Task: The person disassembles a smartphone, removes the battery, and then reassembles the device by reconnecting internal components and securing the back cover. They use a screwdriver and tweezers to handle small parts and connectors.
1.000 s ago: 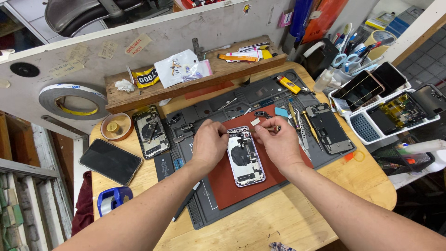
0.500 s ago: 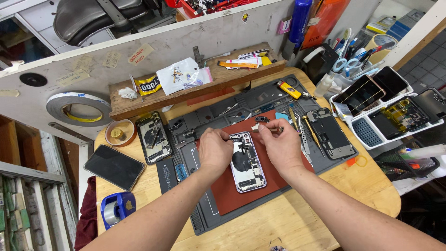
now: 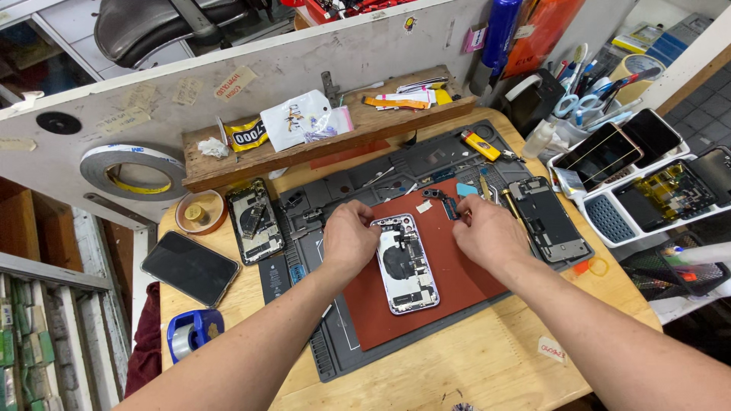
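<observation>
An opened white phone body (image 3: 406, 263) lies face up on a red mat (image 3: 449, 297), its insides showing. My left hand (image 3: 349, 237) rests on the phone's upper left edge, fingers curled against it. My right hand (image 3: 486, 230) sits to the right of the phone on the mat, with its fingertips near small dark parts (image 3: 444, 199) just above the phone. Whether those fingers pinch anything is hidden.
A grey work mat (image 3: 335, 350) lies under the red one. Another opened phone (image 3: 253, 221) and a black phone (image 3: 190, 267) lie left. A dark phone frame (image 3: 549, 220) lies right, beside white trays (image 3: 609, 221) of phones. A wooden shelf (image 3: 320, 148) runs behind.
My right hand has slid right and slightly up, off the phone's top edge toward the small parts. My left hand stays at the phone's upper left edge.
</observation>
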